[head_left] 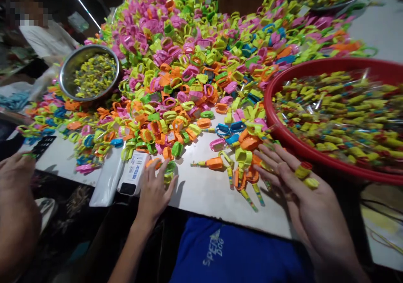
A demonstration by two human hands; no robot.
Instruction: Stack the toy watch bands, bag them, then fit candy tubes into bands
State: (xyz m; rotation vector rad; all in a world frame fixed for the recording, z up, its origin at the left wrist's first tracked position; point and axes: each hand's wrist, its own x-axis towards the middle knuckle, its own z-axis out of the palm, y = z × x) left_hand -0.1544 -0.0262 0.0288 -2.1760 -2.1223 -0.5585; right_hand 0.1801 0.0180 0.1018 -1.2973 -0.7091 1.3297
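My left hand [155,190] rests at the table's front edge with its fingers spread. A green plastic toy watch [170,170] lies between thumb and forefinger, touching or nearly touching them. My right hand [307,205] is beside the red tub, fingers stretched to the left. Short yellow-wrapped candy tubes [304,170] stick out between its thumb and forefinger; their other ends are hidden. Between my hands lie several toy watches with tubes pushed through them, such as an orange toy watch [214,163]. Blue toy watches [229,128] lie just behind.
A large heap of toy watches [176,64] covers the table's back. The red tub [270,102] and a steel bowl [64,87] hold yellow-wrapped tubes. A white box [134,171] and clear bags [108,178] lie left. Another person's hand [15,182] is at far left.
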